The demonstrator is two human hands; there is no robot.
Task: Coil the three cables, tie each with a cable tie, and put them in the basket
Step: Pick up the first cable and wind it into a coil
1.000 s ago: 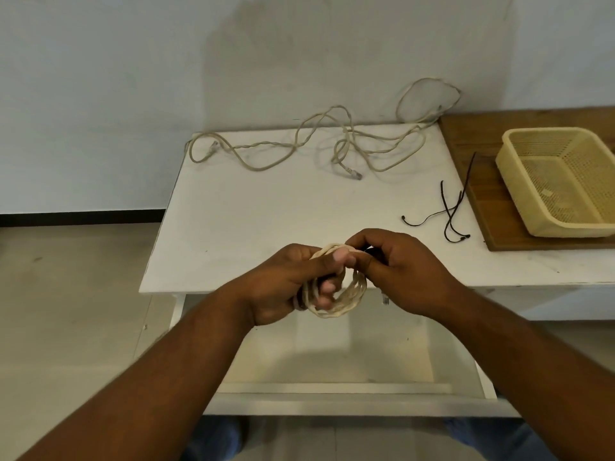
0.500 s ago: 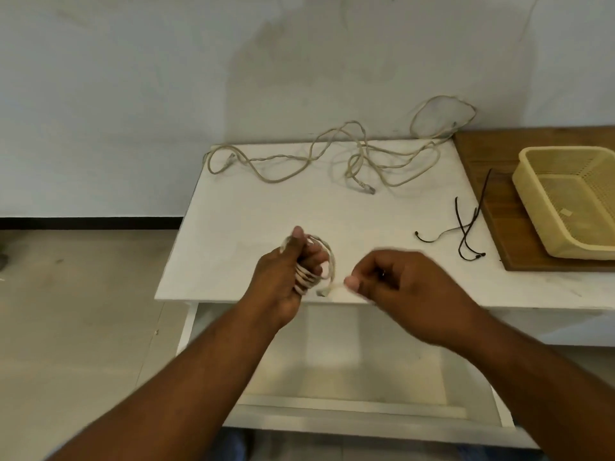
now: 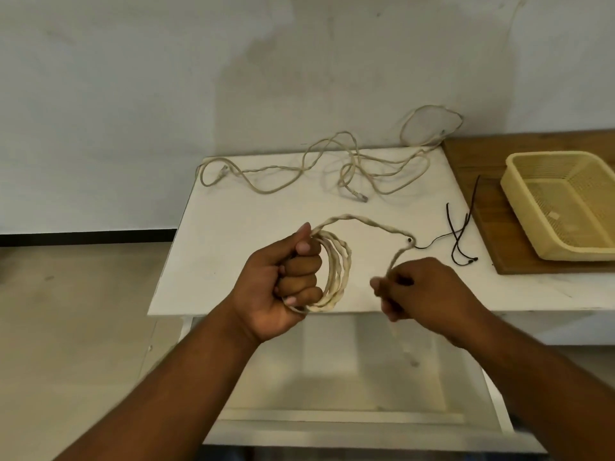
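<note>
My left hand (image 3: 286,281) grips a coil of beige cable (image 3: 337,271), several loops standing upright just above the white table's (image 3: 239,234) front edge. A free length arcs from the coil's top to my right hand (image 3: 419,287), which pinches that cable; its blurred tail hangs below the hand. Loose beige cables (image 3: 332,168) lie tangled along the table's back edge. Thin black cable ties (image 3: 457,232) lie at the right of the table. The yellow basket (image 3: 519,201) sits on a wooden board (image 3: 479,194) at the far right, with nothing seen in it.
A grey wall stands right behind the table. Under the tabletop a white open shelf (image 3: 332,377) shows. Tiled floor (image 3: 73,327) lies to the left.
My hands have moved apart: the right hand has pulled a length of cable out to the right, while the left keeps the coil. The view has shifted slightly.
</note>
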